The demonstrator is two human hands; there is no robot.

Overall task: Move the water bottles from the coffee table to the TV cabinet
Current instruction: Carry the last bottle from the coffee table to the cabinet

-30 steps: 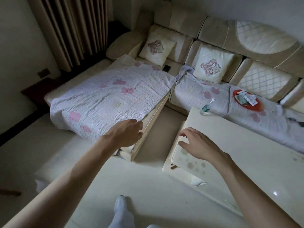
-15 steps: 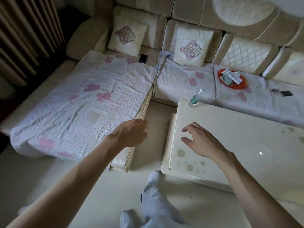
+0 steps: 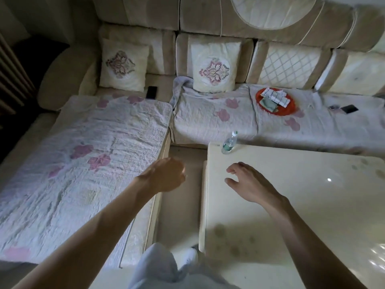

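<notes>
One small clear water bottle [image 3: 229, 142] with a white cap and green label stands upright at the far left corner of the cream coffee table [image 3: 302, 205]. My right hand [image 3: 248, 182] hovers over the table's left part, fingers spread and relaxed, holding nothing, a short way in front of the bottle. My left hand [image 3: 164, 176] hangs over the gap between sofa and table, fingers loosely curled, empty. The TV cabinet is not in view.
An L-shaped beige sofa [image 3: 208, 21] with a quilted cover [image 3: 83, 163] wraps the left and far sides. On it lie an orange plate [image 3: 277, 101] with cloths, a black phone [image 3: 151, 92] and another dark device [image 3: 350, 109]. My legs stand in the narrow floor gap [image 3: 183, 205].
I have stepped forward and the view has swung right, so the table and bottle are nearer. Both hands stay empty and raised; the right hand is closer to the bottle.
</notes>
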